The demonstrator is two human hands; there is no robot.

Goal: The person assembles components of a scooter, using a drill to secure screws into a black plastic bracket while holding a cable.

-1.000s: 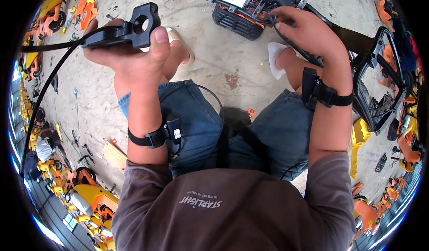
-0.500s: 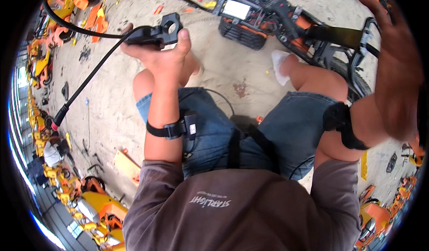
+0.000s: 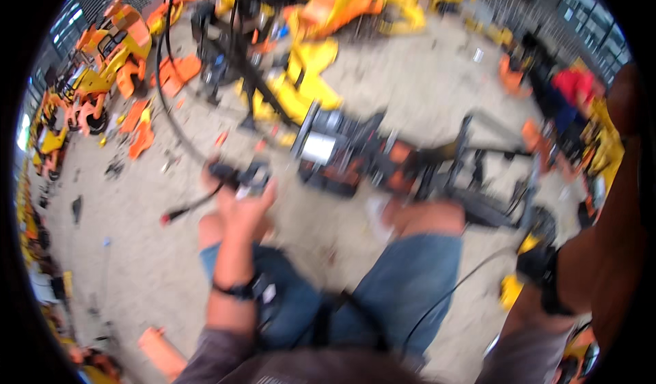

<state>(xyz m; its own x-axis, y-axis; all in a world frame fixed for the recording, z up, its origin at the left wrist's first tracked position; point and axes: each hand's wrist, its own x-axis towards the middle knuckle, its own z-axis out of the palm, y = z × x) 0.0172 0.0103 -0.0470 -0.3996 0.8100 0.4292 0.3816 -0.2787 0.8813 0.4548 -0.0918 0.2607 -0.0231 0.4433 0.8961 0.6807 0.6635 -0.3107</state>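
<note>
My left hand (image 3: pixel 239 199) is closed around a black brake lever (image 3: pixel 225 173) with a round clamp at its end, left of the middle. One black cable rises from the lever toward the top of the view. A shorter black lead (image 3: pixel 195 206) with a red tip hangs off to the left. Close to the camera, my right hand (image 3: pixel 623 111) is raised at the right rim, dark and cut off, and its fingers do not show clearly. In front of my legs stands the frame of a stripped scooter (image 3: pixel 383 158), with black and orange parts and a pale label.
Yellow body panels (image 3: pixel 304 76) lie beyond the scooter frame. Rows of orange and yellow scooters (image 3: pixel 102 76) line the left side. Another person in a red top (image 3: pixel 577 87) is at the far right. Loose orange pieces (image 3: pixel 142 134) are scattered on the concrete floor.
My view has tilted up, showing more of the far floor and the other person. My left hand still holds the brake lever. My right hand has shifted farther toward the right rim.
</note>
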